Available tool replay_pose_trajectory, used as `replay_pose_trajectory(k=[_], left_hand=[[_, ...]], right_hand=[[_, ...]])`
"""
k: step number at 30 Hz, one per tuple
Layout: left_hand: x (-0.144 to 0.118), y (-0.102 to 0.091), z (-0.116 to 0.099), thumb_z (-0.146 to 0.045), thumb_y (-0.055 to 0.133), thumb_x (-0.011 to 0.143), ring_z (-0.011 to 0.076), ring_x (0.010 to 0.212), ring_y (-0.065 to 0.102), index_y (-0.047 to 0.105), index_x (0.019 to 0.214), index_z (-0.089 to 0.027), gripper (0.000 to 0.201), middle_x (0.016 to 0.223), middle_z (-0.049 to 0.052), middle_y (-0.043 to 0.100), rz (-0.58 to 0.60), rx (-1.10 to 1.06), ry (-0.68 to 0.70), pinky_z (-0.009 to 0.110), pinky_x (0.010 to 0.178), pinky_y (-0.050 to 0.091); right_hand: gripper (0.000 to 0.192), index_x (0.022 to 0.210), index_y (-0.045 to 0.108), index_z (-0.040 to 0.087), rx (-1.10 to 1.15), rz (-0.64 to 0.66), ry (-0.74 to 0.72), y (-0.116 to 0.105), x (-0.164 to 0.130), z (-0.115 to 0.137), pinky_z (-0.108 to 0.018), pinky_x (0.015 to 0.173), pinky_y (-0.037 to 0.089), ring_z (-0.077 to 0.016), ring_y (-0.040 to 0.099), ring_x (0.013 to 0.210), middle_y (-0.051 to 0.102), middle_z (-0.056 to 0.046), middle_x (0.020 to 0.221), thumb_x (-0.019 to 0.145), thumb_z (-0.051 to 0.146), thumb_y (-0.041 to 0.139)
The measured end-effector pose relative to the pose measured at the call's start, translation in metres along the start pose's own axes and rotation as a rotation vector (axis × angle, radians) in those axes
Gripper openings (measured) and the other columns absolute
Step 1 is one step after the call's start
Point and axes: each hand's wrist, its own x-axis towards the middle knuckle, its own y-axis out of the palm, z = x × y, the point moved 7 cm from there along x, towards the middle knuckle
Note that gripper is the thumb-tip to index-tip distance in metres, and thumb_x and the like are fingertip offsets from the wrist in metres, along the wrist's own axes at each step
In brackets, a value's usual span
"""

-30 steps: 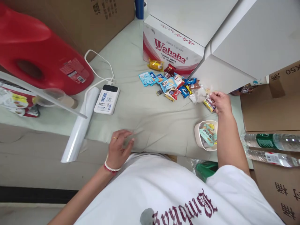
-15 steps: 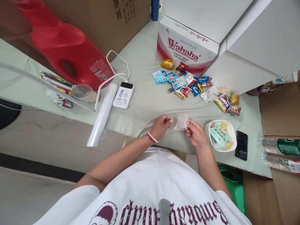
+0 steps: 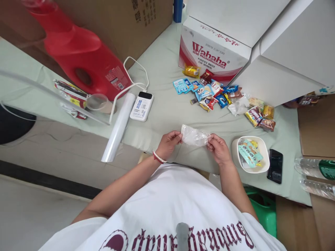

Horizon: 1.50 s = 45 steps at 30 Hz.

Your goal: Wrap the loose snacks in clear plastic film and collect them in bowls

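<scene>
The pale green cloth-covered table point(image 3: 162, 115) was occupied by a red plastic jug point(image 3: 81, 59), a white-and-red cardboard carton point(image 3: 211, 52) and a pile of small wrapped snacks point(image 3: 209, 94). Above its near edge, a small crumpled clear plastic bag point(image 3: 194, 136) was pinched at opposite ends by the left hand point(image 3: 167, 144) and right hand point(image 3: 218, 150), fingers closed.

Single head-worn camera looks steeply down, close over the table point(image 3: 162, 115).
</scene>
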Motion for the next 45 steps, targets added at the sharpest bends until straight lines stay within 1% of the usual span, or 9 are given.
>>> replay_pose_trajectory(k=[5,8,13,17,22,26,31,37,45], left_hand=[[-0.002,-0.016,0.003,-0.066,0.074,0.080,0.0145,0.071,0.058,0.067,0.086,-0.019,0.048,0.080,0.003,0.068,-0.088,0.020,-0.060,0.028,0.066,0.046],[-0.009,-0.021,-0.017,-0.068,0.064,0.088,0.0181,0.086,0.062,0.066,0.099,-0.020,0.050,0.097,0.006,0.069,-0.197,0.191,0.088,0.031,0.076,0.049],[-0.021,0.033,-0.052,-0.070,0.076,0.076,0.0311,0.122,0.058,0.065,0.120,-0.021,0.067,0.128,0.015,0.066,0.057,0.531,0.472,0.047,0.107,0.047],[-0.007,0.057,-0.034,-0.047,0.057,0.096,0.0233,0.096,0.066,0.066,0.092,-0.023,0.026,0.094,0.006,0.072,0.175,0.500,0.284,0.041,0.096,0.051],[-0.006,0.050,-0.028,-0.054,0.060,0.092,0.0192,0.088,0.064,0.058,0.094,-0.023,0.031,0.094,0.003,0.069,0.042,0.310,0.145,0.032,0.081,0.051],[-0.011,0.061,-0.040,-0.057,0.079,0.076,0.0246,0.098,0.062,0.066,0.087,-0.022,0.039,0.096,0.006,0.069,0.161,0.410,0.251,0.038,0.093,0.047],[-0.002,0.049,-0.029,-0.061,0.068,0.087,0.0182,0.083,0.060,0.065,0.086,-0.020,0.040,0.086,0.003,0.069,0.223,0.091,0.034,0.033,0.082,0.047],[-0.002,0.046,-0.024,-0.065,0.074,0.084,0.0148,0.082,0.062,0.060,0.085,-0.020,0.047,0.085,0.002,0.071,0.166,-0.156,-0.040,0.029,0.080,0.048],[0.016,-0.003,-0.016,-0.046,0.091,0.071,0.0035,0.049,0.040,0.050,0.081,-0.021,0.049,0.063,-0.010,0.050,-0.204,-0.523,-0.130,0.017,0.048,0.032]], right_hand=[[0.024,0.075,0.057,0.023,0.254,-0.018,-0.018,-0.011,-0.003,0.006,-0.016,0.043,0.030,-0.0064,0.031,0.048,0.040,0.009,0.056,0.069,0.032,0.079],[0.024,0.076,0.057,0.022,0.287,-0.006,-0.012,-0.010,-0.004,0.009,-0.013,0.041,0.032,-0.0054,0.031,0.047,0.040,0.009,0.056,0.071,0.031,0.078],[0.021,0.076,0.059,0.021,0.299,0.027,0.047,0.006,-0.005,0.010,-0.013,0.038,0.032,-0.0049,0.033,0.045,0.045,0.008,0.056,0.069,0.029,0.078],[0.022,0.076,0.058,0.021,0.341,0.061,0.071,0.013,-0.003,0.012,-0.012,0.037,0.032,-0.0042,0.032,0.043,0.045,0.009,0.055,0.069,0.029,0.078],[0.024,0.078,0.055,0.022,0.363,0.025,0.072,0.013,0.000,0.009,-0.010,0.037,0.031,-0.0036,0.032,0.042,0.042,0.010,0.056,0.070,0.027,0.077],[0.026,0.078,0.055,0.022,0.359,0.017,0.078,0.017,0.002,0.009,-0.011,0.038,0.031,-0.0042,0.032,0.044,0.042,0.010,0.057,0.071,0.029,0.079],[0.028,0.076,0.057,0.023,0.235,0.001,0.018,0.002,0.007,0.018,-0.016,0.041,0.033,-0.0065,0.035,0.047,0.046,0.007,0.061,0.074,0.037,0.081],[0.072,0.126,0.064,0.032,-0.110,0.059,-0.183,0.017,0.001,0.019,-0.030,0.088,0.055,-0.0206,0.063,0.111,0.067,-0.004,0.127,0.065,0.056,0.093],[0.036,0.090,0.072,0.023,-0.060,-0.040,-0.059,-0.010,0.000,0.003,-0.023,0.052,0.036,-0.0083,0.039,0.055,0.053,0.006,0.069,0.067,0.043,0.092]])
